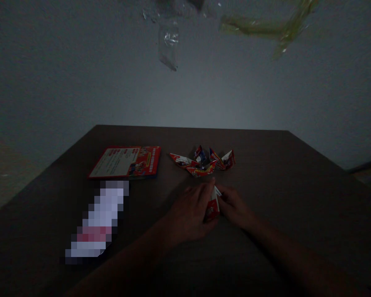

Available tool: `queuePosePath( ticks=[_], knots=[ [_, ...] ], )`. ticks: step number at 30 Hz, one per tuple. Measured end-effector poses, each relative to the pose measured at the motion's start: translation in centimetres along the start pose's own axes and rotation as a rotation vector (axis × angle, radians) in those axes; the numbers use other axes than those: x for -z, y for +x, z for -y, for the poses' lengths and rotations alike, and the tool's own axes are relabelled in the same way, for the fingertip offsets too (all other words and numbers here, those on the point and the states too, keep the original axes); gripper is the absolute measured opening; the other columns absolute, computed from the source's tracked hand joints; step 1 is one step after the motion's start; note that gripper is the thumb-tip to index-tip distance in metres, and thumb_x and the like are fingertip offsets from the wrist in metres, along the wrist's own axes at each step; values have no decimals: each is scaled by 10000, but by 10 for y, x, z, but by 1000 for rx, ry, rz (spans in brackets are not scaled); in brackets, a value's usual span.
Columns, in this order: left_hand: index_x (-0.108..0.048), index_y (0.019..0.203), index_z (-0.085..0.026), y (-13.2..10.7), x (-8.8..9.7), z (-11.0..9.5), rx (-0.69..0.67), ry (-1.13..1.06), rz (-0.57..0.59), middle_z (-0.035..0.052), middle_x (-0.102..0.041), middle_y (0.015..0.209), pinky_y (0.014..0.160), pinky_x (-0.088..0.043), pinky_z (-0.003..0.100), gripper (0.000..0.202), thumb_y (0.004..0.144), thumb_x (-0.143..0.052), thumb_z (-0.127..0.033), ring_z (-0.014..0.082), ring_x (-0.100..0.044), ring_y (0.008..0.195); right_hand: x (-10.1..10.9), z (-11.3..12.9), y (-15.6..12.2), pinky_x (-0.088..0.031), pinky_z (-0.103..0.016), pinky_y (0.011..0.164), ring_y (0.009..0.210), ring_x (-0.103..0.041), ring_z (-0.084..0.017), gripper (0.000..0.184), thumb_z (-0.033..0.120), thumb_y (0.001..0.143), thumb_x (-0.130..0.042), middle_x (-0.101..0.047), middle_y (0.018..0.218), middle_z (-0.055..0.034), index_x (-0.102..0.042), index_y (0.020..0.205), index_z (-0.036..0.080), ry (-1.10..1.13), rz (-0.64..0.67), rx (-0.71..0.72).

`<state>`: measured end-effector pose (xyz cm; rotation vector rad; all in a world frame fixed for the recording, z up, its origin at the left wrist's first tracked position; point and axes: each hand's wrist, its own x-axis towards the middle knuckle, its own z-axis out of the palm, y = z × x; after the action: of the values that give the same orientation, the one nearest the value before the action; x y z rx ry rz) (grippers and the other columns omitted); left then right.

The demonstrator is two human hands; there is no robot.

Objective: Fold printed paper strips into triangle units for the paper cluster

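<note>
Both hands meet at the middle of a dark brown table (297, 185). My left hand (190, 212) and my right hand (233, 206) pinch a small folded piece of red and white printed paper (212, 205) between them, low over the tabletop. Just beyond my fingers lie several finished folded paper boats (204, 162) of the same red printed paper, bunched together. The scene is dim.
A red and white printed booklet (126, 162) lies flat at the left rear of the table. A blurred-out white and pink patch (97, 220) lies near the left front. A pale wall (80, 82) stands behind, with clear tape scraps (169, 43) stuck high on it.
</note>
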<state>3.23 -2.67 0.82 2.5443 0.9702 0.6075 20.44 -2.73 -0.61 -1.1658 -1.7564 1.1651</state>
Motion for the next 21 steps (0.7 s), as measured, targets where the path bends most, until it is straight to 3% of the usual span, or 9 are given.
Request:
queuePosePath(
  ticks=[5, 8, 13, 21],
  knots=[
    [-51, 1415, -175, 0, 0, 2, 52, 64, 7, 155, -412, 1342, 984, -332, 462, 869, 729, -569, -294, 295, -433, 1192, -1, 9, -5, -446, -257, 622, 679, -552, -171, 374, 475, 894, -375, -617, 784, -32, -592, 1034, 205, 104, -80, -30],
    [-29, 1415, -167, 0, 1, 4, 73, 86, 9, 162, -417, 1325, 972, -342, 458, 890, 713, -567, -265, 295, -442, 1173, 2, 12, -5, -457, -284, 690, 736, -574, -188, 421, 491, 901, -345, -640, 863, -49, -565, 1125, 211, 120, -25, 2],
    [-61, 1412, -155, 0, 3, 5, 128, 171, 1, 152, -459, 1253, 942, -355, 455, 886, 696, -571, -262, 301, -460, 1113, 7, 8, -4, -453, -297, 766, 858, -583, -211, 442, 446, 846, -502, -631, 966, -52, -505, 1217, 205, 94, 81, 57],
    [-132, 1401, -109, 0, 7, 2, 158, 278, -20, 162, -488, 1190, 874, -377, 438, 788, 739, -526, -275, 304, -465, 1057, 3, 8, -5, -464, -271, 669, 762, -599, -195, 481, 356, 789, -609, -653, 845, -30, -497, 1231, 203, 62, 117, 46]
  ],
)
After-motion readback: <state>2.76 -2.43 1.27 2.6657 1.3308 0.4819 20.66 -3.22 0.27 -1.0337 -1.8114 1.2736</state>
